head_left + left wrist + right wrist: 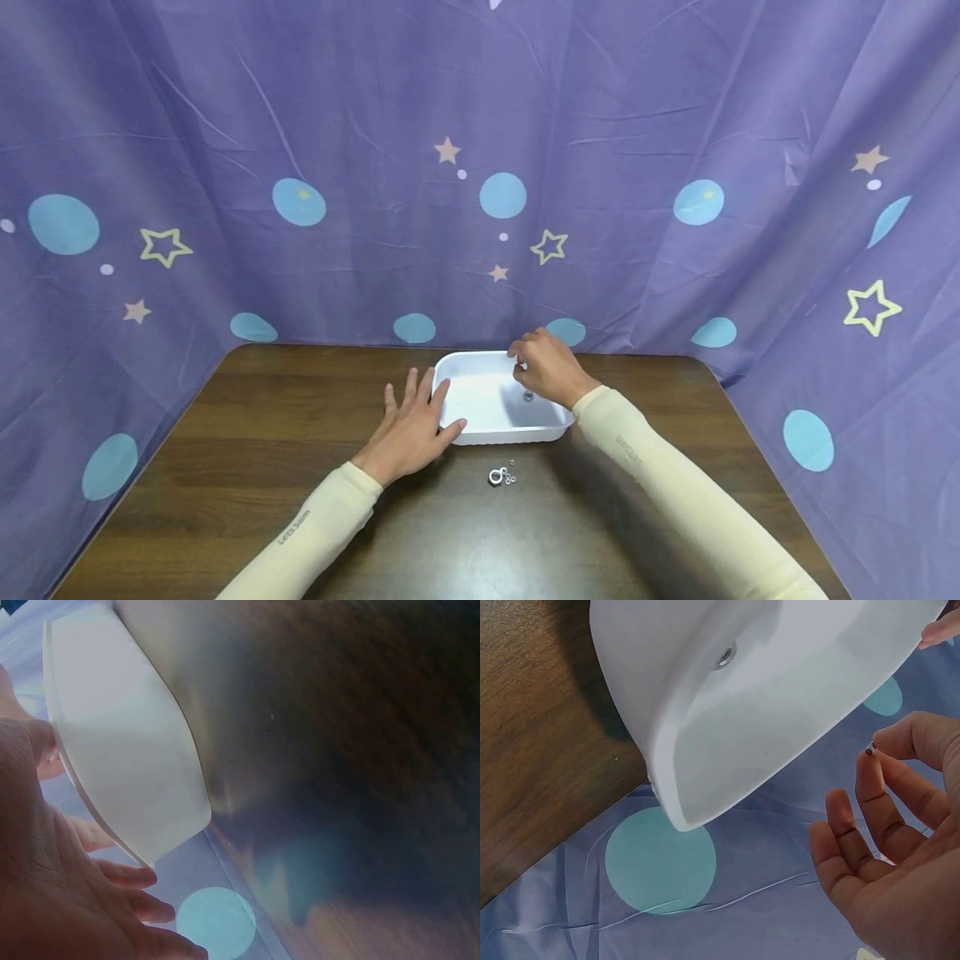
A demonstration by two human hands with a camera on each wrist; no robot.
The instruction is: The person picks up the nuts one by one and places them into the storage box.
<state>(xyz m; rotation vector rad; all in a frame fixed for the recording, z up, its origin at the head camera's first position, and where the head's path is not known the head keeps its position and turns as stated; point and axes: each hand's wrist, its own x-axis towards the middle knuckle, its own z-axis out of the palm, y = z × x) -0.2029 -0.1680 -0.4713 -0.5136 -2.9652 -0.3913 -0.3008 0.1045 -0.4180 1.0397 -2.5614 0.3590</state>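
Near the desk's [300,417] back edge, before a purple curtain [375,167], the right hand [551,367] pinches a small metal piece [870,749], covering a white tray's [495,435] back right corner; a nut [528,396] lies inside. The left hand [411,433], released and spread, touches the left rim. Loose nuts [495,477] lie frontward.
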